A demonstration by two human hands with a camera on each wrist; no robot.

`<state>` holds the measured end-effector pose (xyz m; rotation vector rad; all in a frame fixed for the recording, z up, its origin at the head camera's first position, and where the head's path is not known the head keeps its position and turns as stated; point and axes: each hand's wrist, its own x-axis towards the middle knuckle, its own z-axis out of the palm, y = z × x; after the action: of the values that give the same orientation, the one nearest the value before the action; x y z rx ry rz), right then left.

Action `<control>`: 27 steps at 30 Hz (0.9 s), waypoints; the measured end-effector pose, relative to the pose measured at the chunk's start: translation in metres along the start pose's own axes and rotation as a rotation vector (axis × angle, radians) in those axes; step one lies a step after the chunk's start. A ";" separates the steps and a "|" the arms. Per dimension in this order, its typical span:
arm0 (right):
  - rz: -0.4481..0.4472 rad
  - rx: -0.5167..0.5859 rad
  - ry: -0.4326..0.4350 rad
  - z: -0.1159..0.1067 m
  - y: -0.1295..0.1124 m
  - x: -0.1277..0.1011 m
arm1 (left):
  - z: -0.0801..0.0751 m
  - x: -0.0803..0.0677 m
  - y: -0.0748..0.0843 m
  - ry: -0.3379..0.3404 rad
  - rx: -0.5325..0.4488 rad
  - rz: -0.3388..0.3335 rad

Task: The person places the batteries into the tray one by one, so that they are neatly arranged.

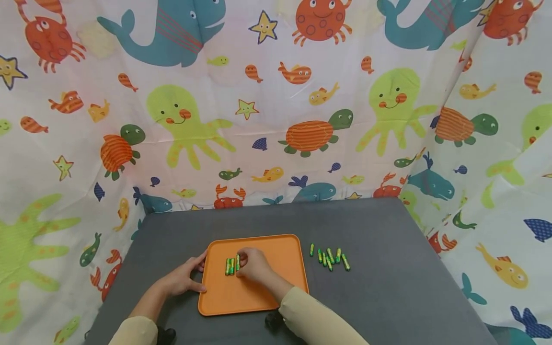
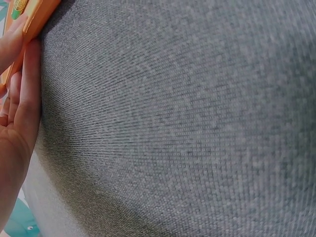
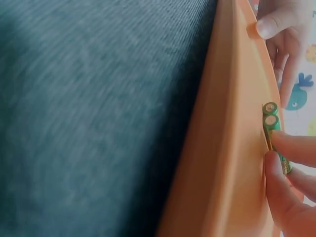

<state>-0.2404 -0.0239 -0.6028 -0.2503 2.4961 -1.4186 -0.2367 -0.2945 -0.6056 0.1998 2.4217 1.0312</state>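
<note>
An orange tray (image 1: 276, 249) lies on the grey table. My left hand (image 1: 183, 279) holds its left edge, the thumb at the rim and the other fingers along the outside; the left wrist view shows this hand (image 2: 19, 98) only in part. Two green-and-yellow batteries (image 1: 230, 267) lie side by side on the tray, left of its middle. Just right of them, my right hand (image 1: 258, 266) pinches another battery (image 1: 237, 262) between thumb and fingers. In the right wrist view that battery (image 3: 286, 165) is partly covered by the fingertips, close to the pair (image 3: 270, 114).
Several more batteries (image 1: 329, 256) lie loosely grouped on the table (image 1: 388, 287), right of the tray. A white curtain (image 1: 267, 158) printed with sea animals hangs behind the table and along both sides.
</note>
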 end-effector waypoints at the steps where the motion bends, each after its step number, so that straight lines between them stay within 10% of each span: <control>1: 0.001 -0.009 0.002 0.001 0.000 0.000 | 0.000 0.000 0.000 -0.001 -0.003 -0.005; 15: 0.006 0.038 0.019 -0.004 0.002 -0.012 | 0.000 0.001 0.003 -0.024 -0.016 -0.002; 27: -0.082 0.054 0.042 -0.056 0.005 -0.042 | -0.002 0.000 0.000 -0.041 -0.002 0.031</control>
<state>-0.2180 0.0359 -0.5735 -0.3183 2.5027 -1.5364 -0.2380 -0.2961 -0.6043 0.2564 2.3877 1.0336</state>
